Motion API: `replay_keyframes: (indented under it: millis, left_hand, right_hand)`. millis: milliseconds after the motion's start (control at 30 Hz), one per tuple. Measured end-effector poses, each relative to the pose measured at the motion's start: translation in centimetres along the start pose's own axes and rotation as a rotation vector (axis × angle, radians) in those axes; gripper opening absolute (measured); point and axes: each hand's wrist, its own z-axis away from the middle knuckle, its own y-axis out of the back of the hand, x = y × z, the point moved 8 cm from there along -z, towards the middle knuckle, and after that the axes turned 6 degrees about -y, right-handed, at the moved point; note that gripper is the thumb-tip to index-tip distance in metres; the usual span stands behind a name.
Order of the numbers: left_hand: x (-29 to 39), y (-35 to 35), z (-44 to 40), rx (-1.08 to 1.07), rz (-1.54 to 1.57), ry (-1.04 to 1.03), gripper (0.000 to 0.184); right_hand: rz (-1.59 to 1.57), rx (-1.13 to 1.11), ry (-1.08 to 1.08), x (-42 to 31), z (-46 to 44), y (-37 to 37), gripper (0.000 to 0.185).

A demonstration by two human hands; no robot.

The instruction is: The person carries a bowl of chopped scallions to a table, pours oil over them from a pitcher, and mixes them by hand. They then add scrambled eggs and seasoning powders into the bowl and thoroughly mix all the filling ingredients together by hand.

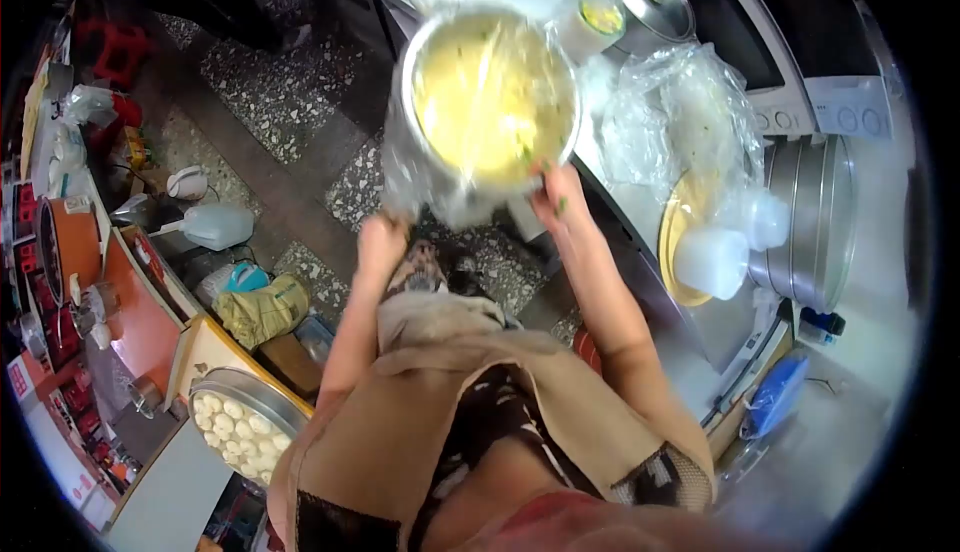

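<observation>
Metal bowl [577, 112] of yellow liquid with green bits sits at the front edge of the counter [640, 210], partly past it by the look; the support underneath is hidden. Clear plastic film [408, 180] lies over it, bunched at the near side. Left hand [384, 239] is closed on the film's gathered end, low and left of the rim. Right hand [562, 200] has fingers curled at the near-right rim; can't tell if they pinch film, metal or both.

Risks, my read: a hard left pull could drag the bowl off the edge or slop liquid; thin film could tear or sag into it; a sideways shift could knock the clear container [584, 30] just beside.
</observation>
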Motion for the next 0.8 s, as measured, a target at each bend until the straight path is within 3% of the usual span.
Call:
replay_keyframes:
  millis: [33,100,167,233,300,367,467,567,600,633,667,700,767,800]
  left_hand:
    - [0.9,2.2,-2.0,0.051,0.043,0.106,0.015]
    - [0.7,5.4,-6.0,0.205,0.002,-0.072,0.023]
    - [3.3,9.4,-9.6,0.337,0.117,-0.024,0.027]
    - [5.5,10.9,-13.9,0.439,0.246,-0.229,0.045]
    - [9.6,11.7,-18.7,0.541,-0.087,-0.543,0.053]
    - [12.5,10.5,-24.2,0.478,-0.107,-0.757,0.061]
    - [14.3,7.0,-31.7,0.186,-0.298,-0.799,0.070]
    - [16.1,6.1,-35.7,0.018,-0.247,-1.028,0.051]
    - [16.9,6.6,-36.1,0.015,-0.194,-1.117,0.033]
    - [17.9,7.5,-36.7,-0.023,-0.139,-1.122,0.025]
    - [18.4,8.1,-37.4,-0.050,-0.054,-1.099,0.019]
    - [19.0,8.5,-38.1,-0.072,0.028,-1.071,0.014]
    - [20.5,8.8,-39.8,-0.052,0.026,-0.993,0.006]
    - [21.3,8.3,-40.6,-0.057,-0.039,-0.986,0.007]
  right_hand:
    - [-0.093,-0.042,0.017,-1.1,-1.6,-2.3,0.025]
    - [-0.177,-0.072,0.059,-3.0,-4.7,-6.3,0.021]
    - [-0.144,-0.003,0.114,-5.5,-9.0,-9.0,0.020]
    - [-0.110,0.081,0.201,-8.4,-12.0,-11.2,0.020]
    - [-0.125,0.110,0.233,-10.3,-15.8,-12.1,0.022]
    - [-0.029,0.172,0.239,-11.7,-18.5,-12.2,0.024]
    - [-0.119,0.249,0.238,-12.7,-20.5,-11.2,0.025]
    - [-0.128,0.295,0.225,-14.3,-18.2,-11.8,0.030]
    - [-0.052,0.305,0.166,-14.3,-17.7,-11.4,0.033]
    - [0.021,0.308,0.106,-14.4,-16.8,-11.7,0.036]
    - [0.283,0.460,0.175,-15.5,-15.0,-11.4,0.038]
    - [0.268,0.470,0.167,-15.2,-13.1,-12.0,0.038]
    - [1.059,0.790,1.140,-19.5,-4.4,-18.0,0.035]
    - [0.959,0.615,1.142,-19.3,-3.8,-20.0,0.036]
